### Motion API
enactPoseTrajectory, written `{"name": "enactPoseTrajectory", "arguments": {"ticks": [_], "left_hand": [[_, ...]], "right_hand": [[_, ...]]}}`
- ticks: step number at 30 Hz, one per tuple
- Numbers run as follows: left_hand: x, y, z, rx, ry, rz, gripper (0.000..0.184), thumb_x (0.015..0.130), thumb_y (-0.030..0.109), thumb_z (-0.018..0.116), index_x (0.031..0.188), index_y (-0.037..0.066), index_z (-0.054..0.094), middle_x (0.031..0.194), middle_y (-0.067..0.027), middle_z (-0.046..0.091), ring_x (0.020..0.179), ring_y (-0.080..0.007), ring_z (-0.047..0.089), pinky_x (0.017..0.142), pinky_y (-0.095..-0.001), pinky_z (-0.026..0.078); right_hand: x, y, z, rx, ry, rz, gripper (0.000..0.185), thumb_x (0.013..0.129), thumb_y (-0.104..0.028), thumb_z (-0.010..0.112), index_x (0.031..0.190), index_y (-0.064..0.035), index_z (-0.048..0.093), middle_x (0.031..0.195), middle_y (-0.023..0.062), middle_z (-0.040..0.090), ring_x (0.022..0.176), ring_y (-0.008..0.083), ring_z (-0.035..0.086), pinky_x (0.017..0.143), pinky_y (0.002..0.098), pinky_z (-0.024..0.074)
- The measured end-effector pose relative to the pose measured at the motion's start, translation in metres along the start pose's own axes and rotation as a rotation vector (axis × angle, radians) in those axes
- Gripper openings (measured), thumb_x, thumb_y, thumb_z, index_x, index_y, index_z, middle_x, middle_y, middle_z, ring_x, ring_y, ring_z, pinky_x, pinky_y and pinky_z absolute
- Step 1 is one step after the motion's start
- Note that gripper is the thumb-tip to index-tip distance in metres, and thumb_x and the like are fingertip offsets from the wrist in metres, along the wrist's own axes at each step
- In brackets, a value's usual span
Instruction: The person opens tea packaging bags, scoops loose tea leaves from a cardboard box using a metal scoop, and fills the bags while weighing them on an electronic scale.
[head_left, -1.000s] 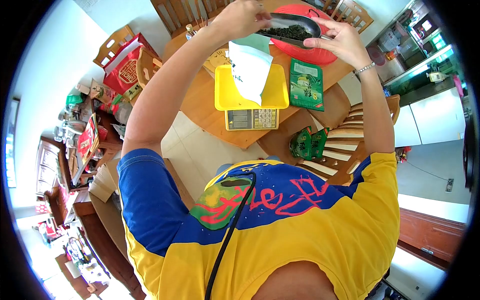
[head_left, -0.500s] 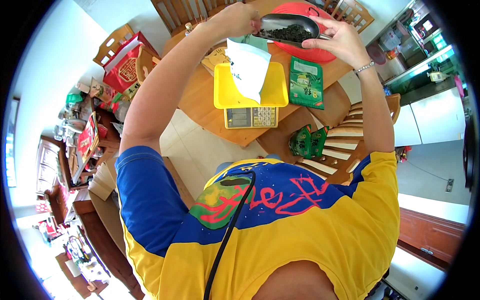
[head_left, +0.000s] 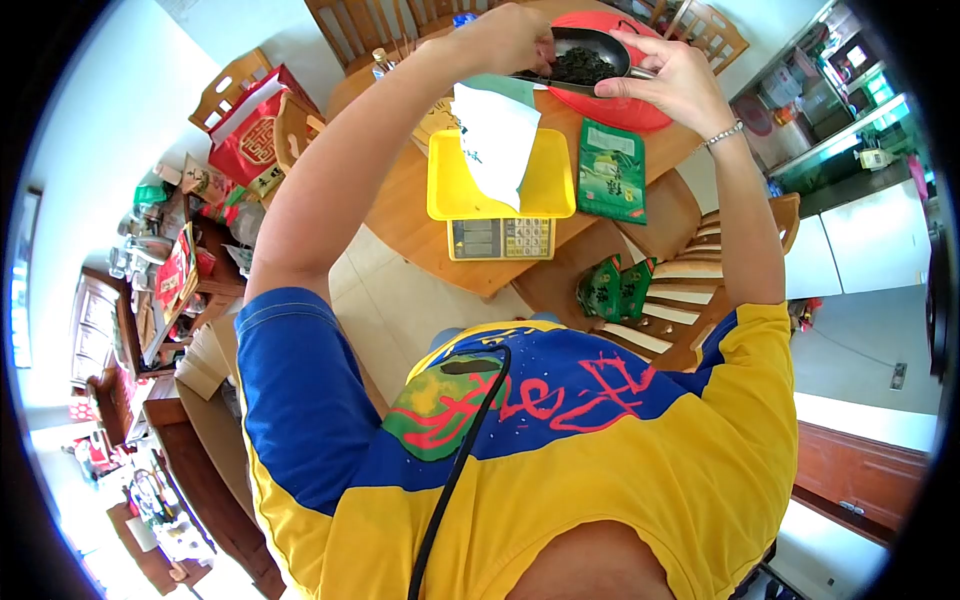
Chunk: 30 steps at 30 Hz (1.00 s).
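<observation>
My right hand (head_left: 672,78) grips the handle of a metal scoop (head_left: 622,52) at the far side of the table. Dark dried tea leaves (head_left: 583,66) lie in the scoop. At the scoop's mouth is my left hand (head_left: 508,40), its fingers curled and dipping in among the leaves; the fingertips are partly hidden. Just below the scoop's mouth, a white bag (head_left: 500,145) rests on the yellow tray (head_left: 555,190) of a digital scale (head_left: 500,240). Beside the tray lies a flat green printed pouch (head_left: 612,172).
A red round tray (head_left: 640,112) sits behind the scoop on the wooden table (head_left: 390,210). Green packets (head_left: 618,290) rest on a wooden chair (head_left: 690,275) at the right. A red bag (head_left: 255,140) is on a chair at the left.
My left hand has moved a little right, its fingers now reaching into the scoop's mouth. The scoop has shifted slightly left and changed its angle.
</observation>
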<state>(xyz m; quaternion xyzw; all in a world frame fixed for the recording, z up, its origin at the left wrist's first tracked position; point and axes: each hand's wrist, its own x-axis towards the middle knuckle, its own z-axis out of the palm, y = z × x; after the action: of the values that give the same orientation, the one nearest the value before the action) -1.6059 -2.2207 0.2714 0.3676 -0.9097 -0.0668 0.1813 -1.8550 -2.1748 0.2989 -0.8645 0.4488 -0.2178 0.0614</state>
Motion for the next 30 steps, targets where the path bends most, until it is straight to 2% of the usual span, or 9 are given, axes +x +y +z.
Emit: {"name": "enactPoseTrajectory", "arguments": {"ticks": [3, 5, 8, 12, 14, 17, 19, 24, 30], "left_hand": [[-0.009, 0.000, -0.007, 0.033, 0.021, -0.078, 0.021, 0.073, 0.014, 0.072, 0.089, 0.001, 0.071, 0.081, -0.0170, 0.069, 0.078, -0.0314, 0.068, 0.073, -0.0390, 0.053], [-0.011, -0.008, -0.005, -0.156, -0.001, -0.196, 0.018, 0.075, 0.014, 0.067, 0.087, 0.002, 0.071, 0.081, -0.0174, 0.069, 0.077, -0.0332, 0.067, 0.073, -0.0394, 0.053], [-0.016, -0.010, -0.010, -0.054, 0.018, -0.060, 0.018, 0.076, 0.015, 0.060, 0.085, 0.002, 0.070, 0.079, -0.0191, 0.068, 0.076, -0.0357, 0.065, 0.071, -0.0413, 0.052], [-0.021, -0.013, -0.014, 0.038, 0.040, -0.055, 0.018, 0.077, 0.015, 0.058, 0.084, 0.002, 0.067, 0.081, -0.0203, 0.066, 0.077, -0.0391, 0.063, 0.072, -0.0448, 0.051], [-0.021, -0.025, -0.008, 0.259, 0.046, 0.003, 0.018, 0.077, 0.015, 0.057, 0.083, 0.001, 0.065, 0.083, -0.0209, 0.066, 0.078, -0.0413, 0.061, 0.073, -0.0481, 0.050], [-0.030, -0.036, -0.002, 0.272, 0.179, 0.029, 0.019, 0.079, 0.017, 0.056, 0.086, 0.002, 0.067, 0.087, -0.0215, 0.066, 0.082, -0.0418, 0.062, 0.075, -0.0492, 0.049], [-0.034, -0.033, -0.006, 0.270, 0.126, -0.054, 0.020, 0.080, 0.017, 0.056, 0.087, 0.002, 0.067, 0.086, -0.0216, 0.066, 0.083, -0.0414, 0.062, 0.075, -0.0485, 0.050], [-0.033, -0.017, -0.019, 0.260, 0.020, -0.188, 0.020, 0.082, 0.017, 0.057, 0.088, 0.002, 0.068, 0.086, -0.0217, 0.066, 0.082, -0.0391, 0.064, 0.074, -0.0458, 0.051], [-0.025, -0.006, -0.016, 0.100, 0.188, -0.154, 0.018, 0.082, 0.017, 0.059, 0.087, 0.002, 0.068, 0.082, -0.0183, 0.068, 0.078, -0.0353, 0.066, 0.072, -0.0415, 0.053]], "right_hand": [[-0.005, 0.005, 0.002, 0.087, 0.024, 0.016, 0.071, 0.071, -0.042, 0.083, 0.130, -0.0103, 0.059, 0.053, -0.0031, 0.053, 0.052, 0.0027, 0.038, 0.051, 0.0205, 0.0323], [-0.007, 0.007, 0.002, 0.089, 0.021, 0.013, 0.071, 0.071, -0.042, 0.083, 0.130, -0.0107, 0.059, 0.054, -0.0030, 0.053, 0.052, 0.0025, 0.038, 0.051, 0.0204, 0.0324], [-0.008, 0.017, 0.005, 0.117, 0.027, -0.005, 0.071, 0.071, -0.042, 0.083, 0.130, -0.0114, 0.059, 0.054, -0.0033, 0.054, 0.053, 0.0021, 0.037, 0.051, 0.0202, 0.0323], [-0.009, 0.018, 0.004, 0.084, 0.040, -0.004, 0.068, 0.072, -0.040, 0.083, 0.130, -0.0118, 0.060, 0.053, -0.0049, 0.052, 0.053, 0.0019, 0.036, 0.051, 0.0206, 0.0305], [-0.010, 0.016, 0.002, 0.102, 0.028, 0.022, 0.067, 0.072, -0.039, 0.083, 0.129, -0.0119, 0.060, 0.053, -0.0056, 0.051, 0.053, 0.0020, 0.035, 0.051, 0.0209, 0.0298], [-0.011, 0.019, 0.002, 0.136, 0.026, 0.035, 0.066, 0.073, -0.038, 0.082, 0.129, -0.0120, 0.060, 0.053, -0.0065, 0.049, 0.052, 0.0023, 0.034, 0.050, 0.0215, 0.0286], [-0.011, 0.024, 0.001, 0.153, 0.034, 0.022, 0.066, 0.073, -0.037, 0.082, 0.130, -0.0120, 0.060, 0.053, -0.0066, 0.048, 0.052, 0.0024, 0.033, 0.050, 0.0218, 0.0282], [-0.008, 0.036, 0.008, 0.246, 0.064, -0.036, 0.065, 0.074, -0.035, 0.082, 0.130, -0.0108, 0.059, 0.059, -0.0060, 0.057, 0.057, 0.0005, 0.038, 0.055, 0.0184, 0.0330], [-0.007, 0.041, 0.010, 0.278, 0.002, 0.030, 0.067, 0.075, -0.033, 0.082, 0.132, -0.0099, 0.057, 0.071, -0.0030, 0.067, 0.064, -0.0006, 0.046, 0.061, 0.0175, 0.0392]]}}
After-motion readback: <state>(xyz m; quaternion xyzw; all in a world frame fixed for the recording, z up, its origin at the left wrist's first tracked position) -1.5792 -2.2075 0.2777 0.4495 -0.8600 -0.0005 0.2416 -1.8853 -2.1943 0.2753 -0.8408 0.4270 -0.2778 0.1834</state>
